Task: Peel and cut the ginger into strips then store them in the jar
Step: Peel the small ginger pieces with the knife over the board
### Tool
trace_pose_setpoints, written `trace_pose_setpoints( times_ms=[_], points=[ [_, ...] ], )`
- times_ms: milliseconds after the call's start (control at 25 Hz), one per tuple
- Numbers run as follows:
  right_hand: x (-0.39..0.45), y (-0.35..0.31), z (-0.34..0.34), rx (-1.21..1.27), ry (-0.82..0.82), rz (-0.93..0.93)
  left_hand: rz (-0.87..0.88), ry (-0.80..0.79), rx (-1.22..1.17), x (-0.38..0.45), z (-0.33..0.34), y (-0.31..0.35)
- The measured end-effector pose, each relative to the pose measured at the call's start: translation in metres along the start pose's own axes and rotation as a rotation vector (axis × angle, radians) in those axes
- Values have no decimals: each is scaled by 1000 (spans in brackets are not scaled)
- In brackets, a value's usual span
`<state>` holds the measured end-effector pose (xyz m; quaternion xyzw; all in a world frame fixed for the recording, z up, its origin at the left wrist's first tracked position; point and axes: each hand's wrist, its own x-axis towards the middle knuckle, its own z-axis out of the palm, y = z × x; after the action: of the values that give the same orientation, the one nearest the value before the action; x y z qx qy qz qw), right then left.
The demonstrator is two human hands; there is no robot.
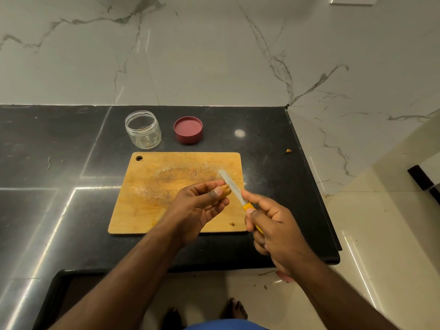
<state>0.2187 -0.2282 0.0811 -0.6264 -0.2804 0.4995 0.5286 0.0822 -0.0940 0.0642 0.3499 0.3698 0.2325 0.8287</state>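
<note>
Over the cutting board (147, 210), the left hand (197, 210) pinches a ginger (225, 190) stub; the right hand (276, 225) grips a serrated knife (234, 189). The blade, beside the thumb, could slip and cut it.

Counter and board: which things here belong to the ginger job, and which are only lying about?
For the job: ginger in the left hand; knife in the right hand; cutting board; open jar; lid.

Lying about: small scrap on the counter; crumb on the board.
</note>
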Motion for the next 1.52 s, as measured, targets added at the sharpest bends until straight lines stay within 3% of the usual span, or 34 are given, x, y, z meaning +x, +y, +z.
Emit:
trace_pose_setpoints(
  times_ms=[360,680,920,1280,1520],
  points=[
    [1,-5,5,154,-13,50,69,-9,2,2,1,-1],
    [3,-6,1,190,-58,80,15,-45,-22,2,-3,5],
    [4,-2,4,355,-80,140,125,16,6,3,-2,-7],
    [5,1,-6,541,-125,144,82,0,-8,7,1,-6],
    [8,3,-38,90,110,0,14,-9,32,11,1,-11]
  ],
)
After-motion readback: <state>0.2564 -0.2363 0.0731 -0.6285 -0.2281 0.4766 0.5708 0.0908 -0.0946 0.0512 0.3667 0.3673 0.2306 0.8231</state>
